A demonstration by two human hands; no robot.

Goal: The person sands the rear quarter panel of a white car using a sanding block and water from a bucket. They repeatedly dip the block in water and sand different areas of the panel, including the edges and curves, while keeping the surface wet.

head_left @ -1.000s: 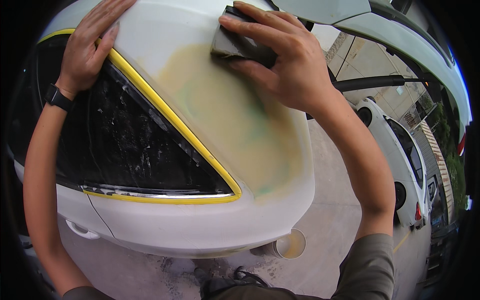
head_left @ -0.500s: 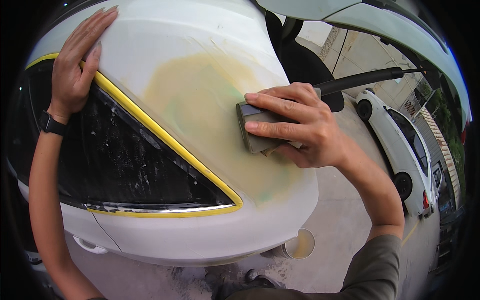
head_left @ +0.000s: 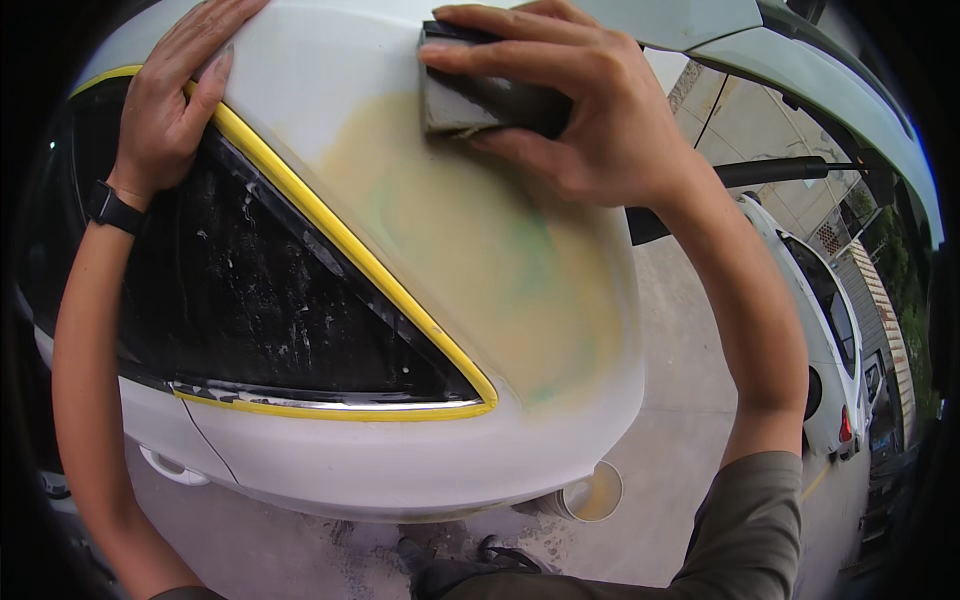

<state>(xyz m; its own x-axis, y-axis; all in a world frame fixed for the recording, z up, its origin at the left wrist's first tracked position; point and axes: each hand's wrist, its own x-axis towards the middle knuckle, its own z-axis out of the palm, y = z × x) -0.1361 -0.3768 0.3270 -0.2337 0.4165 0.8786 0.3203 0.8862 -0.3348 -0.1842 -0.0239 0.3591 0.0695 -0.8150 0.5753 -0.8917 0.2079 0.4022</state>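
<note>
My right hand (head_left: 560,90) grips a dark rectangular sanding block (head_left: 490,95), thumb on its near edge and fingers over the top. The block lies against the white car panel (head_left: 310,50), at the upper edge of a tan and greenish filler patch (head_left: 460,240). Flat against the panel's far left rests my left hand (head_left: 180,110), fingers stretched out, beside the window's upper edge. A black watch (head_left: 112,208) is on that wrist. Yellow masking tape (head_left: 330,225) borders the dark side window (head_left: 270,290), which carries whitish smears.
Below the car stands a bucket (head_left: 595,492) with tan residue. The raised tailgate (head_left: 800,70) and its strut (head_left: 775,172) are at the upper right. Another white car (head_left: 825,320) is parked at the right. A door handle (head_left: 172,467) shows lower left.
My right hand has moved the sanding block away from me and slightly left, from the patch's right middle to its upper edge. The view has shifted a little; my left hand stays on the panel.
</note>
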